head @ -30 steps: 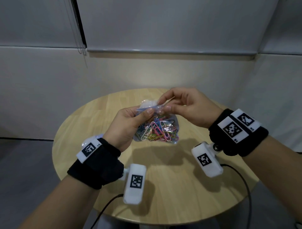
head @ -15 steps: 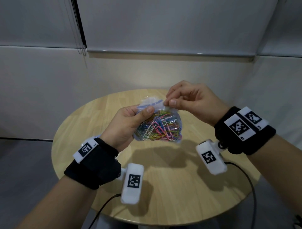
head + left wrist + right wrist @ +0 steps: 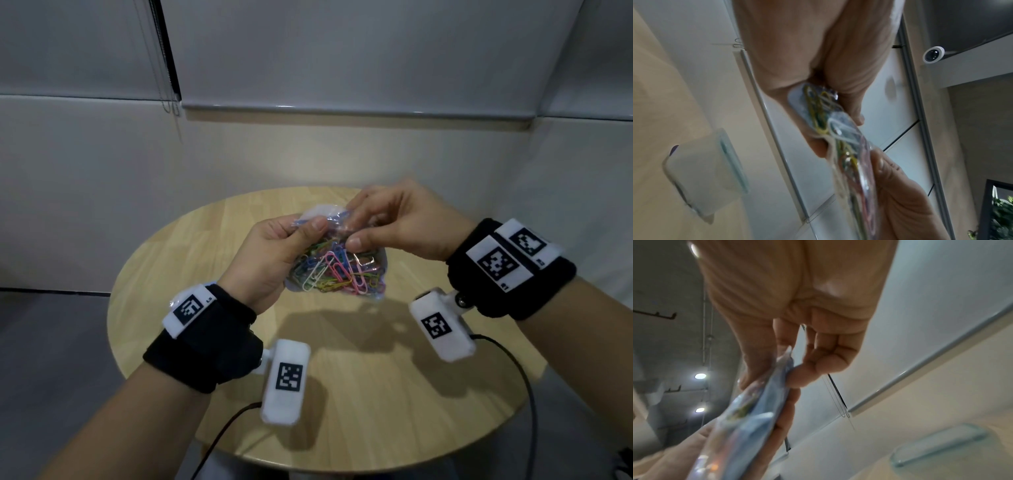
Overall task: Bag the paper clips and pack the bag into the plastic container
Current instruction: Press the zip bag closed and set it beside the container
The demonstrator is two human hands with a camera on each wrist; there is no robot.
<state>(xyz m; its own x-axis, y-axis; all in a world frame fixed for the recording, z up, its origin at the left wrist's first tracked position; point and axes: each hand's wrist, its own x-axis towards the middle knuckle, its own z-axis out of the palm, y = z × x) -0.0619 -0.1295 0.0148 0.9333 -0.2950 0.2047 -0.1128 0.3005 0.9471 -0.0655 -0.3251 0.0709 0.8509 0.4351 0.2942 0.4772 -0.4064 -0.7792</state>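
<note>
Now your left hand and right hand pinch the bag of paper clips above the table, its sealed edge toward twelve o'clock. Since a moment ago your right fingers have slid back toward nine o'clock along the top edge, apparently pressing the blurred seal.

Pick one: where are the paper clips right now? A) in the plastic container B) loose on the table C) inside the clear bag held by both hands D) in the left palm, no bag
C: the coloured paper clips sit inside the clear bag, which the left hand and right hand both pinch at its top above the table.
</note>
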